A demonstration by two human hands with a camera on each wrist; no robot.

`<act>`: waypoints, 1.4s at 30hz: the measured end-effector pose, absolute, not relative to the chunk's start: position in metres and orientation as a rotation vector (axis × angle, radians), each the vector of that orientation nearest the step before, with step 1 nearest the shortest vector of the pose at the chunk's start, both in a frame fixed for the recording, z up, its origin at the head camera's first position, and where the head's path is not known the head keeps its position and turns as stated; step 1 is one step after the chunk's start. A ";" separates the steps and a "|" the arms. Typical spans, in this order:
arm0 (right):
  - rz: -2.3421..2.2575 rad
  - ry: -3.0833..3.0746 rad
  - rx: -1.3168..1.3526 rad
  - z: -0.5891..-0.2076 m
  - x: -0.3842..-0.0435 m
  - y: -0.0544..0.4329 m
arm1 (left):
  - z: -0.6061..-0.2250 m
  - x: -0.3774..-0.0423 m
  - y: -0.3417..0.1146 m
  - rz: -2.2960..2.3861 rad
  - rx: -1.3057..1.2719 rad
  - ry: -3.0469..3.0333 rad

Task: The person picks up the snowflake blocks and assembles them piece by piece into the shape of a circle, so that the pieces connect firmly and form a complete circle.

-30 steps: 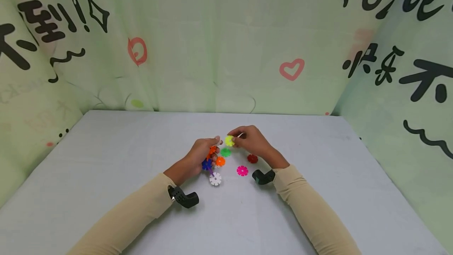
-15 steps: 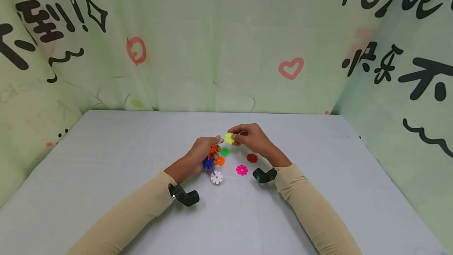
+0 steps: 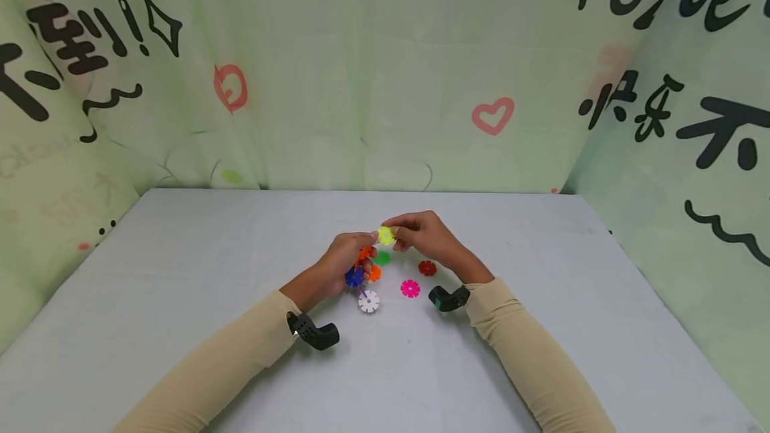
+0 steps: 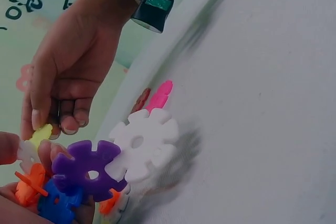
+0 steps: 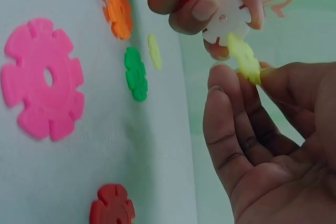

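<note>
My left hand grips a chain of slotted, snowflake-shaped plastic discs joined at their slots. In the left wrist view it includes an orange disc, a blue disc, a purple disc and a large white disc at its lower end. Between the left thumb and fingers stands another white disc. My right hand pinches a yellow disc between thumb and fingers. The yellow disc's edge meets the slotted rim of that white disc, roughly crosswise. The left fingers hide part of the chain.
Loose discs lie on the white table: a green disc, a pink disc, a red disc, an orange disc and a second yellow disc. Behind the table hangs a pale green curtain with writing.
The right hand has risen a little, then moved left, bringing the yellow disc across a small gap to the white disc. The left hand has stayed nearly still.
</note>
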State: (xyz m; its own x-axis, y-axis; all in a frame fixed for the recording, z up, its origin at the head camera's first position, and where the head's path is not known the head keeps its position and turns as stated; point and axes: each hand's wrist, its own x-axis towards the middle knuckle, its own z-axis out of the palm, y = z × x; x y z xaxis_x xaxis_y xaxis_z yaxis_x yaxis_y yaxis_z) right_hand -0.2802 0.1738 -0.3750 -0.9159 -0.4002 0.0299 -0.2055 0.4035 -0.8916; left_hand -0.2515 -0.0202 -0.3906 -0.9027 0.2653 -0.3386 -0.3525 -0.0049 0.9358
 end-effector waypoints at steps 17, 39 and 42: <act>-1.550 2.475 -0.579 -0.370 -0.275 0.177 | -0.401 -0.251 -0.015 1.959 0.139 1.898; -1.548 2.475 -0.557 -0.371 -0.277 0.173 | -0.397 -0.251 -0.020 1.969 0.036 2.008; -1.543 2.469 -0.533 -0.369 -0.276 0.176 | -0.397 -0.252 -0.019 1.988 -0.010 1.994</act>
